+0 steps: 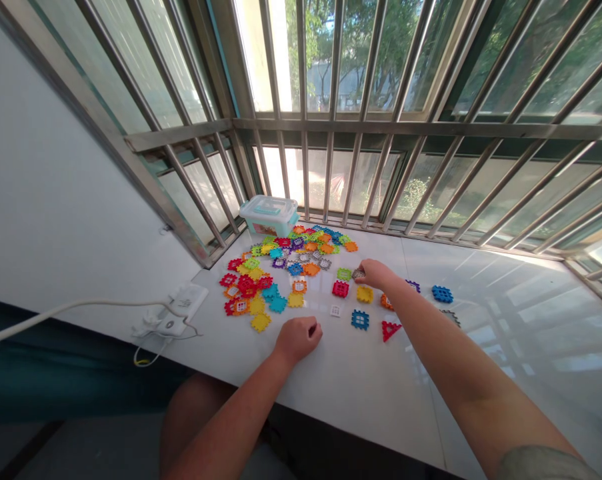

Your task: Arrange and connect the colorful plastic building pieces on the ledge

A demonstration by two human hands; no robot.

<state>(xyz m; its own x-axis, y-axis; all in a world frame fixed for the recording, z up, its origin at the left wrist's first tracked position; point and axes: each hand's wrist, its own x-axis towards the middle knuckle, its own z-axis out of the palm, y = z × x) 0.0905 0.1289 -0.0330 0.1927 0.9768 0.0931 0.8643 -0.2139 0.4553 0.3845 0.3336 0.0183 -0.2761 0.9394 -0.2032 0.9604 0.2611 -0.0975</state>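
Observation:
My right hand (375, 275) reaches forward over the white surface, its fingertips closed on a grey notched building tile (359, 274). Just left of it lie a green tile (344, 274) and a red tile (340, 289); a yellow tile (365, 295) is nearer me. My left hand (299, 339) rests near the front edge in a loose fist, with nothing visible in it. Closer to me are a small white window piece (335, 311), a blue square frame (360, 320) and a red triangle (390, 331). My right forearm partly covers an orange tile (386, 302).
A large spread of mixed coloured tiles (257, 305) lies on the left. Behind it stands a lidded clear box (269, 215) by the metal window bars. A white power strip (181, 310) with cables sits at the left edge. A blue tile (442, 294) lies right of my arm.

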